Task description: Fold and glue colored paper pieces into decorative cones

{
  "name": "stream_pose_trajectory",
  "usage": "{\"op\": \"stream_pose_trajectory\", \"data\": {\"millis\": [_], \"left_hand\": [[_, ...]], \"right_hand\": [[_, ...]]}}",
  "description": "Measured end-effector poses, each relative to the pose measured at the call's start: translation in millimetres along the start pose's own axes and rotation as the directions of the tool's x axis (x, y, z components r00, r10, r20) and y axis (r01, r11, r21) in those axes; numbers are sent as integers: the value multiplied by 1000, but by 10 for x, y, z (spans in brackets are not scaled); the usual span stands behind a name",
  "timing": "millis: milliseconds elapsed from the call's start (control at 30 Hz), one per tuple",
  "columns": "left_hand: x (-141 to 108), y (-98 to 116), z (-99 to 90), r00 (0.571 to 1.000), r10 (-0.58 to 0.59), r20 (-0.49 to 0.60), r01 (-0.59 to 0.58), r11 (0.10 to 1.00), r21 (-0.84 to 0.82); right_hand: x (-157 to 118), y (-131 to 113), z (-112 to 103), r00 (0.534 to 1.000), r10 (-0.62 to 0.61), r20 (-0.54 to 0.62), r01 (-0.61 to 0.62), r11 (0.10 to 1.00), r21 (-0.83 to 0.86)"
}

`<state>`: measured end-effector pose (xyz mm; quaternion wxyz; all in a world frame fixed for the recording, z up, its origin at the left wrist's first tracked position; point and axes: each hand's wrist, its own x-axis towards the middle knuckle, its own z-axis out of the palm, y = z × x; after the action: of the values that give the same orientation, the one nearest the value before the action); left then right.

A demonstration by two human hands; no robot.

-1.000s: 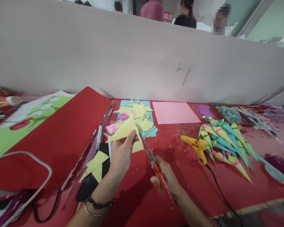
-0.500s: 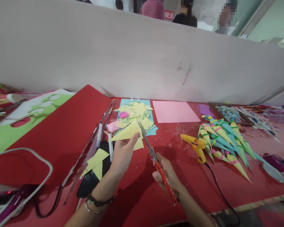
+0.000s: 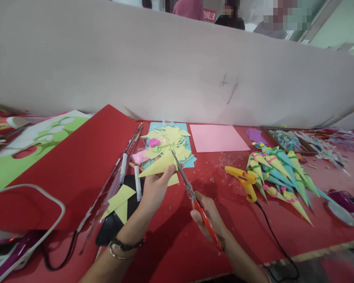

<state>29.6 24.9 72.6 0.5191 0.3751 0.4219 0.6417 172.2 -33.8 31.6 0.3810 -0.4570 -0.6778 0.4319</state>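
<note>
A pointed yellow paper cone (image 3: 157, 166) is pinched between the thumb and fingers of my left hand (image 3: 155, 188), its tip towards the left. My right hand (image 3: 209, 215) grips red-handled scissors (image 3: 205, 222). Their metal blades lie along the cone's right edge; whether they touch the paper I cannot tell. Behind the cone is a pile of yellow paper scraps (image 3: 175, 137) on blue sheets (image 3: 188, 126). Left of my left wrist, more yellow pieces (image 3: 122, 196) rest over a black phone-like object (image 3: 107, 230), with a white marker (image 3: 137, 182) close by.
A yellow glue gun (image 3: 242, 179) with a black cord lies to the right, beside a heap of decorated cones (image 3: 283, 169). Pink paper (image 3: 218, 138) sits near the wall. A large red sheet (image 3: 85, 157) and a white cable (image 3: 63, 204) occupy the left. People are beyond the partition (image 3: 165, 63).
Little differs. The cone and my left hand have shifted very slightly, and the scissors stay at the cone's right edge. The view has tilted a touch.
</note>
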Motion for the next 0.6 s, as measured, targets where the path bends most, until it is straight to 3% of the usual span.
{"op": "stream_pose_trajectory", "data": {"millis": [367,500,600], "left_hand": [[37,-38,2,998,-14,-69,7,995,-102],[97,116,2,991,60,-122,-81,981,-179],[108,341,-153,961,99,-260,-145,976,-164]], "right_hand": [[1,14,19,999,26,37,-25,1000,-9],[-12,-9,17,997,14,76,-9,998,-61],[-29,-41,12,992,21,124,-8,994,-107]]}}
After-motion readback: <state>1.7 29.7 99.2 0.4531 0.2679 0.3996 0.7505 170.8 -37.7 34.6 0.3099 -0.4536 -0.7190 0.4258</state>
